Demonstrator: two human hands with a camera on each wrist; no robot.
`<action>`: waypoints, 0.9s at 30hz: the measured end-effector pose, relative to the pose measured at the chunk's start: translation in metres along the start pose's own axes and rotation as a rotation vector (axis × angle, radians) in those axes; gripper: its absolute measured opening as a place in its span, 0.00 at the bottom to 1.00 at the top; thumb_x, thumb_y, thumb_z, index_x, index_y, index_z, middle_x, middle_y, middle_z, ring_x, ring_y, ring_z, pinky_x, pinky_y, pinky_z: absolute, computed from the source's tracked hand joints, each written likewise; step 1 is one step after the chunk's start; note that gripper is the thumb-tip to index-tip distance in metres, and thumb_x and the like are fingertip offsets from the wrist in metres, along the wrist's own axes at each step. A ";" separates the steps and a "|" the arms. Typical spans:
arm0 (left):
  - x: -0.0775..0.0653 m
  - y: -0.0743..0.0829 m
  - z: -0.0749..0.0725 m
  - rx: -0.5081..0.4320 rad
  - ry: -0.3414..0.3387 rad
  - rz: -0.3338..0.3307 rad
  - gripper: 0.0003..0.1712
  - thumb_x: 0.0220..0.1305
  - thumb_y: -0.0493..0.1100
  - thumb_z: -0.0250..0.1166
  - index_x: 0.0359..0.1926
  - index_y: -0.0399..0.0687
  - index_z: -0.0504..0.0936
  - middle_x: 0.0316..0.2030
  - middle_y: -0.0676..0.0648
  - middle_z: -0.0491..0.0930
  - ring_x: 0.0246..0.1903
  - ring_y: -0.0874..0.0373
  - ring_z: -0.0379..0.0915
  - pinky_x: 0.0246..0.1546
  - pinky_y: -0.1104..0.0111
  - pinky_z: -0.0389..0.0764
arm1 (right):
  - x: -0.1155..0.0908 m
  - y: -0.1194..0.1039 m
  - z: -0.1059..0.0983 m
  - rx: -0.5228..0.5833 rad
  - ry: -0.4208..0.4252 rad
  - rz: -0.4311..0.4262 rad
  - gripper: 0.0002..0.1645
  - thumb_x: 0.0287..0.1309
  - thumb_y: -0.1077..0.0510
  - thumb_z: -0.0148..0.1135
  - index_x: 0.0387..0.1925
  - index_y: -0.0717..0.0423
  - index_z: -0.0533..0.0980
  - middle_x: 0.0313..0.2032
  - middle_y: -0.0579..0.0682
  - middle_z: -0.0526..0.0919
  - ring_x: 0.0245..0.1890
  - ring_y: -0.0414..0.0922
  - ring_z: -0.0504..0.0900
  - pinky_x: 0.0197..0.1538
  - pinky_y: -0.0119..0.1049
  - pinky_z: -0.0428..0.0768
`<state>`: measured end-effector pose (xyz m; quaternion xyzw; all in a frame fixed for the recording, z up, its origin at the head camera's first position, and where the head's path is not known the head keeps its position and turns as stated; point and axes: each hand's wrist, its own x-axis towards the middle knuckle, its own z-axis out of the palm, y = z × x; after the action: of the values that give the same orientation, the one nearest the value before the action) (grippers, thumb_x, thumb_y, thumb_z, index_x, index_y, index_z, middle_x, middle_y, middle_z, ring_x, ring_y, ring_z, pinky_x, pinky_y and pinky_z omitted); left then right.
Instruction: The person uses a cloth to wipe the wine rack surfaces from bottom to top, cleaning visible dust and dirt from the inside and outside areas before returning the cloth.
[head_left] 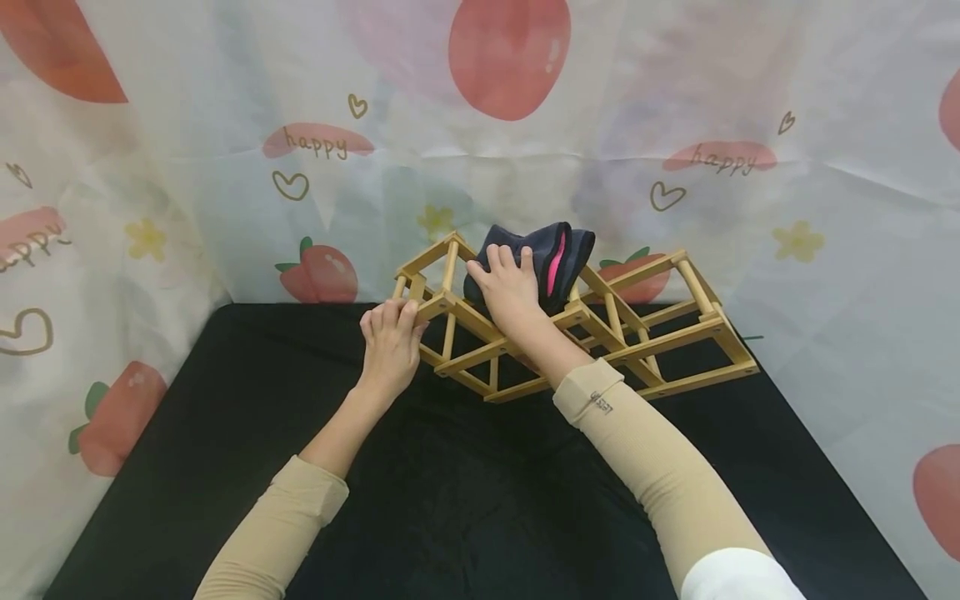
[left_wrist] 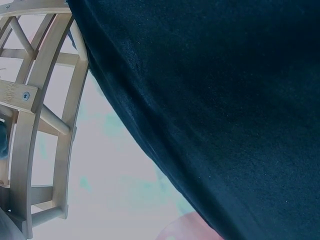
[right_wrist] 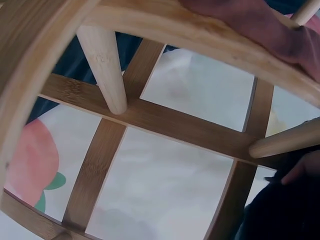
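A light wooden rack (head_left: pixel 667 339) made of slats and round dowels stands tilted at the back of the table. My left hand (head_left: pixel 393 346) grips its left end, fingers bent over the bar; the thumb is hidden. At the middle of the rack, my right hand (head_left: pixel 513 287) holds a folded dark blue fabric item (head_left: pixel 576 258) with black trim and a bright pink inside. Its exact kind cannot be told. In the right wrist view a fingertip (right_wrist: pixel 300 169) touches dark fabric (right_wrist: pixel 285 210), beside the rack's slats (right_wrist: pixel 185 126).
A black cloth (head_left: pixel 465 500) covers the table. Behind it hangs a pale curtain (head_left: pixel 525 183) printed with fruit and hearts. A strip of maroon fabric (right_wrist: pixel 240 20) lies along a rack bar in the right wrist view.
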<state>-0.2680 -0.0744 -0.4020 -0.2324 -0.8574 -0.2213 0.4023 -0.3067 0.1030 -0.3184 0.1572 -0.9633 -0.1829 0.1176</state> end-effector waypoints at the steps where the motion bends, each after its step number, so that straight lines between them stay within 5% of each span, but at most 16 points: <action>1: 0.000 0.000 0.000 -0.003 -0.001 0.001 0.22 0.68 0.56 0.34 0.46 0.43 0.63 0.40 0.41 0.62 0.41 0.44 0.56 0.44 0.51 0.54 | -0.001 0.000 0.000 -0.009 -0.018 0.007 0.22 0.65 0.62 0.48 0.58 0.44 0.59 0.54 0.56 0.59 0.53 0.52 0.56 0.55 0.52 0.49; 4: 0.000 0.000 0.001 -0.008 0.001 0.003 0.22 0.68 0.56 0.35 0.46 0.43 0.63 0.41 0.41 0.63 0.41 0.44 0.56 0.44 0.51 0.54 | -0.002 0.000 0.001 -0.022 -0.015 0.017 0.24 0.65 0.62 0.49 0.59 0.43 0.58 0.54 0.56 0.59 0.53 0.52 0.56 0.55 0.52 0.49; 12: 0.000 0.000 -0.001 0.013 0.009 0.003 0.22 0.67 0.55 0.35 0.46 0.43 0.62 0.40 0.41 0.62 0.41 0.44 0.56 0.44 0.51 0.54 | 0.000 -0.002 -0.002 0.043 0.232 -0.020 0.23 0.61 0.62 0.55 0.55 0.45 0.62 0.52 0.55 0.60 0.50 0.51 0.57 0.50 0.51 0.50; 23: 0.000 0.000 0.000 0.005 0.018 0.015 0.22 0.67 0.55 0.37 0.46 0.42 0.63 0.40 0.40 0.63 0.41 0.43 0.56 0.43 0.51 0.54 | -0.003 -0.002 0.001 -0.012 0.013 0.036 0.23 0.65 0.63 0.47 0.59 0.42 0.60 0.53 0.55 0.59 0.53 0.51 0.56 0.55 0.52 0.49; 27: 0.000 0.000 0.000 0.006 0.019 0.016 0.21 0.67 0.55 0.37 0.46 0.42 0.63 0.40 0.41 0.63 0.40 0.44 0.56 0.43 0.51 0.54 | -0.003 -0.001 0.002 -0.013 0.055 0.023 0.23 0.64 0.63 0.49 0.57 0.43 0.61 0.52 0.55 0.60 0.52 0.51 0.57 0.54 0.52 0.49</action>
<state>-0.2681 -0.0745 -0.4020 -0.2361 -0.8523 -0.2179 0.4129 -0.3042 0.1036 -0.3209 0.1504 -0.9602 -0.1834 0.1472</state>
